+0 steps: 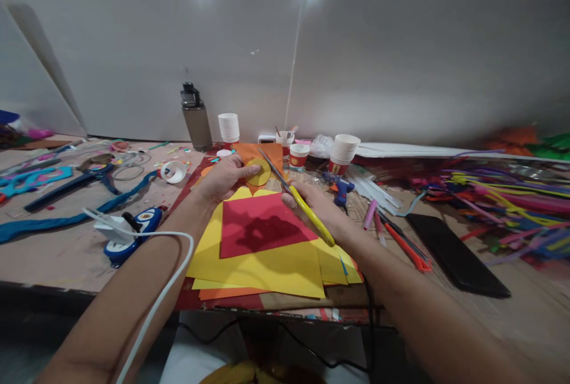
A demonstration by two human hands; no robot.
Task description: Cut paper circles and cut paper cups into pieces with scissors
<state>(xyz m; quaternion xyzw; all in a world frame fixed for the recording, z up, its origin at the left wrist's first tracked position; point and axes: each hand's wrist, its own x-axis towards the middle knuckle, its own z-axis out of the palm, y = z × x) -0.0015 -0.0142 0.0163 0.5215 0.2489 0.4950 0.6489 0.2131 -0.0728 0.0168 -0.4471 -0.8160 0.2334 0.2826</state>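
Note:
My left hand (227, 176) is closed on a sheet of orange paper (262, 151), its thumb lying over a yellow disc (262, 177) against the sheet. Whether the disc is stuck to the orange paper I cannot tell. Scissors with yellow handles (318, 227) are gripped in my right hand (320, 203). Their blades point up and left, along the right side of the disc and across the orange sheet. Below both hands, a red sheet (262, 224) lies on a stack of yellow paper (258, 277), with shadows across it.
Paper cups (344, 149), a bottle (197, 126) and a blue glue gun (342, 191) stand or lie beyond my hands. On the right are a black phone (456, 253) and colourful pipe cleaners (525, 206). A white cable (167, 277) crosses my left forearm from a blue power strip (118, 253).

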